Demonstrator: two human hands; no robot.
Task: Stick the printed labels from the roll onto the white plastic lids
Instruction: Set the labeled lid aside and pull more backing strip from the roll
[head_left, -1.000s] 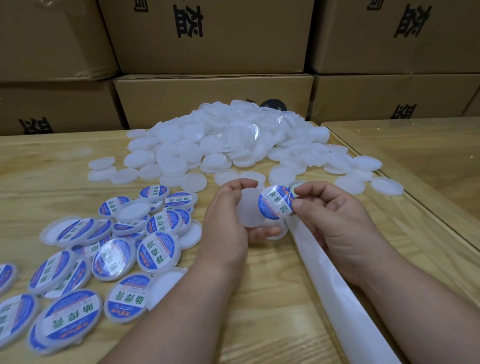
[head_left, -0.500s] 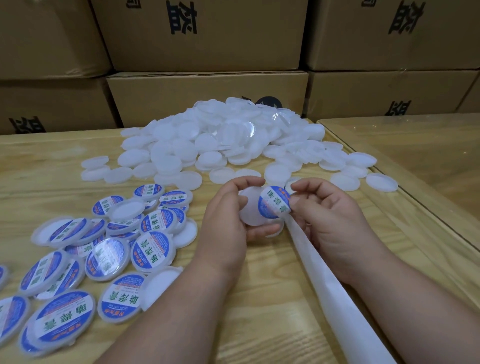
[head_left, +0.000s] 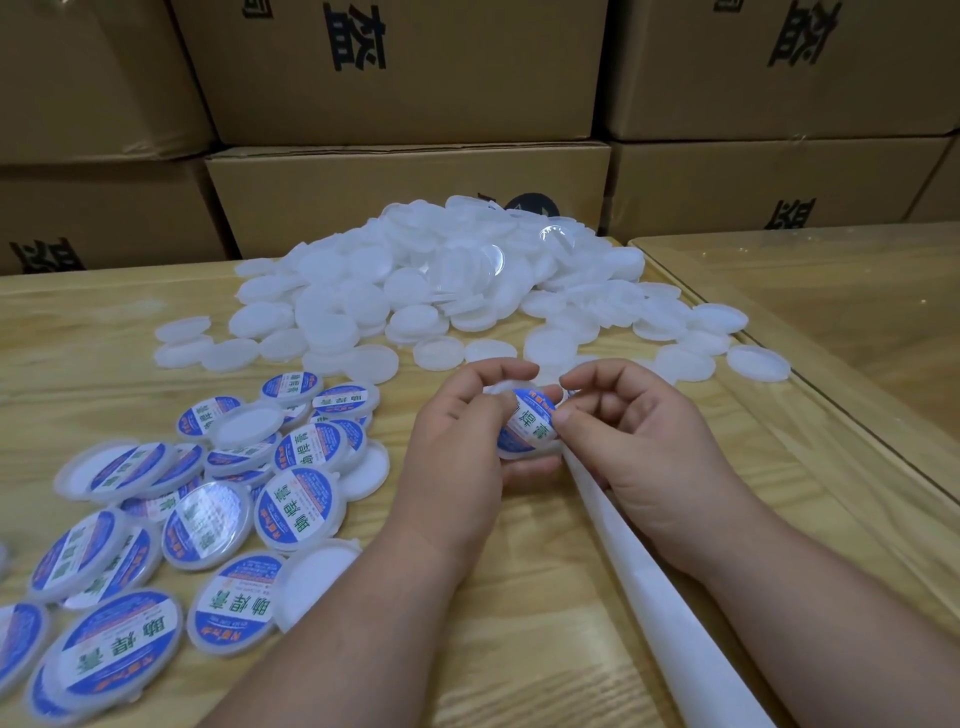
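My left hand (head_left: 462, 447) grips a white plastic lid (head_left: 540, 451) at the table's centre, fingers curled over its top edge. A round blue-and-white printed label (head_left: 530, 421) lies on that lid. My right hand (head_left: 639, 441) pinches the label's right edge between thumb and forefinger. A white strip of label backing (head_left: 654, 587) runs from under my right hand toward the lower right. A large heap of bare white lids (head_left: 441, 280) fills the far middle of the table. Several labelled lids (head_left: 298, 506) lie scattered at the left.
Stacked brown cardboard boxes (head_left: 405, 202) wall off the back of the wooden table (head_left: 519, 649). A second table with a glass top (head_left: 831, 301) adjoins on the right. A dark round object (head_left: 532, 206) peeks out behind the lid heap.
The label has come down from above the lid and now lies flatter on it. Both hands have closed in around lid and label.
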